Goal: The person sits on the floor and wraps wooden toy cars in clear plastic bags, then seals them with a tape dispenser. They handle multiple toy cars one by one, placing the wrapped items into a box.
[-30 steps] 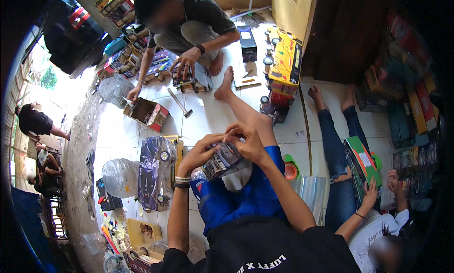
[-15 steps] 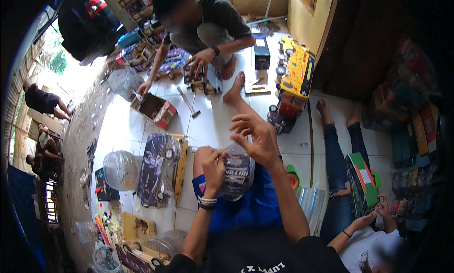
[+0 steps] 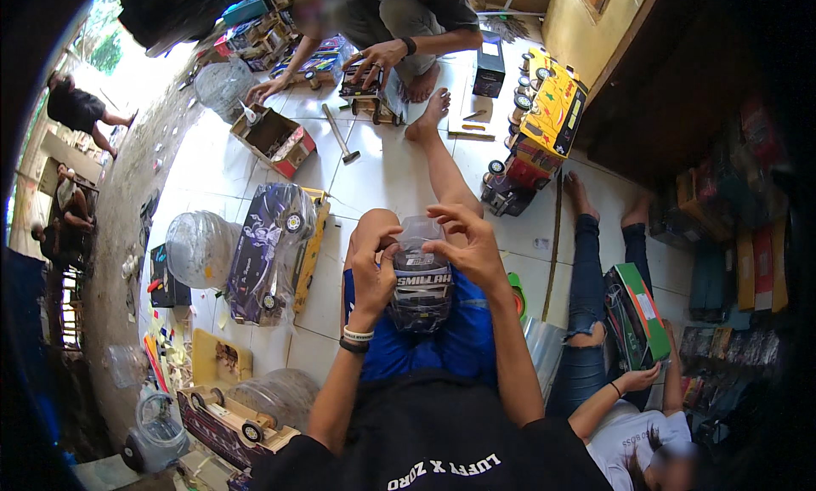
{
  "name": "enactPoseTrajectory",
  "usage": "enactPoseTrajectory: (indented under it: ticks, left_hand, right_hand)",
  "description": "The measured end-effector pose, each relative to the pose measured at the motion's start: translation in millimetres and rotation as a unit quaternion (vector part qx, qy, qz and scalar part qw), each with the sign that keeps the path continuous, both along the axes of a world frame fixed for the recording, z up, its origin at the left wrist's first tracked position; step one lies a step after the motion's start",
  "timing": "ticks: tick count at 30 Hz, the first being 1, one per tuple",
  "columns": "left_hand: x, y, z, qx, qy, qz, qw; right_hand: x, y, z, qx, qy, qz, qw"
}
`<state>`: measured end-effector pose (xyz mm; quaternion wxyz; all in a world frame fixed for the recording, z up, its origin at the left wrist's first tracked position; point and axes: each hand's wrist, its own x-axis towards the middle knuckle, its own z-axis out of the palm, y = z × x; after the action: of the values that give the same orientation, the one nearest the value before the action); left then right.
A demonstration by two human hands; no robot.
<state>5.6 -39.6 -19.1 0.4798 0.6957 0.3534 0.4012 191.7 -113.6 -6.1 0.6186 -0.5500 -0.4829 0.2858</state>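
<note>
A dark toy truck (image 3: 422,297) with pale lettering rests on my lap, wrapped in clear plastic film (image 3: 422,227). The film sticks up loosely past its far end. On the left side, my left hand (image 3: 374,268) has its fingers curled, with thumb and forefinger pinched on the film's edge. Opposite it, my right hand (image 3: 470,249) pinches the film near the top of the truck, its thumb and forefinger close together. The truck's underside is hidden against my blue shorts (image 3: 467,346).
Left lies a purple toy truck (image 3: 267,253) in plastic, beside a large clear plastic roll (image 3: 201,249). Ahead, a co-worker's hand (image 3: 378,63) rests on a wooden toy near a hammer (image 3: 341,136) and open box (image 3: 285,161). At right, another person holds a green box (image 3: 636,314).
My right hand has come down from its raised, spread position to pinch the film. My left hand has shifted slightly left and lower. The whole view has tilted a little.
</note>
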Motion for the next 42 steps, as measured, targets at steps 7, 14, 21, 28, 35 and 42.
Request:
enactPoseTrajectory:
  ticks: [7, 14, 21, 28, 35, 42]
  left_hand:
    - [1.7, 7.7, 18.4, 0.112, 0.029, -0.032, 0.993]
    - [12.7, 10.7, 26.2, -0.023, -0.055, -0.086, 0.995]
    - [16.3, 16.2, 32.7, -0.09, -0.036, -0.099, 0.99]
    - [13.4, 20.9, 39.0, 0.041, 0.03, -0.13, 0.99]
    - [15.8, 28.4, 36.5, 0.012, 0.051, -0.112, 0.992]
    - [16.8, 24.2, 31.5, -0.158, -0.003, -0.119, 0.98]
  right_hand:
    - [6.3, 0.1, 3.9, -0.073, -0.074, 0.032, 0.994]
    - [-0.3, 3.2, 10.4, -0.086, -0.035, 0.018, 0.995]
    - [-2.6, 10.6, 14.7, -0.096, 0.048, 0.022, 0.994]
    - [0.0, 12.3, 7.0, -0.111, 0.075, -0.013, 0.991]
    - [1.5, 13.6, 9.3, -0.145, 0.065, -0.02, 0.987]
    - [2.9, -12.3, 24.5, -0.039, -0.176, 0.003, 0.984]
